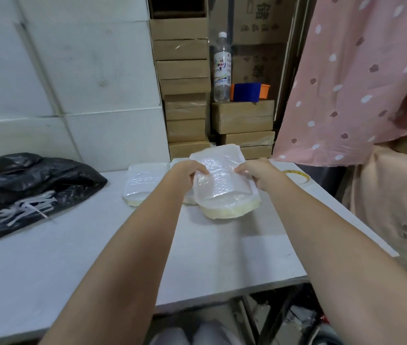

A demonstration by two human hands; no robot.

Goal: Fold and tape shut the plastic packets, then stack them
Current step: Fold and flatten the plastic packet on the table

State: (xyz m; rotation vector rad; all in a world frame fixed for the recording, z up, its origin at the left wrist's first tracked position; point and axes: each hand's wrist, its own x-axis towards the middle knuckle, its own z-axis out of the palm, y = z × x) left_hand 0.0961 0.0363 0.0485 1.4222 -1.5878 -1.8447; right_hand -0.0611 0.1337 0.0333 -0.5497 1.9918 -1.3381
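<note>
A clear plastic packet [224, 185] of white and cream pads sits at the far middle of the white table [97, 257], tilted up toward me. My left hand [187, 174] grips its left edge and my right hand [259, 174] grips its right edge, fingers pressing the loose plastic on top. A second wrapped packet [145, 183] lies flat just to the left, and another is partly hidden behind my left hand. A roll of tape [299, 175] lies on the table beyond my right hand.
A black plastic bag [28, 190] with white strips lies at the table's left. Stacked cardboard boxes [185, 95], a clear bottle [222, 68] and orange-blue tubs [249, 92] stand behind. A person in pink spotted clothing [361, 83] stands at the right edge.
</note>
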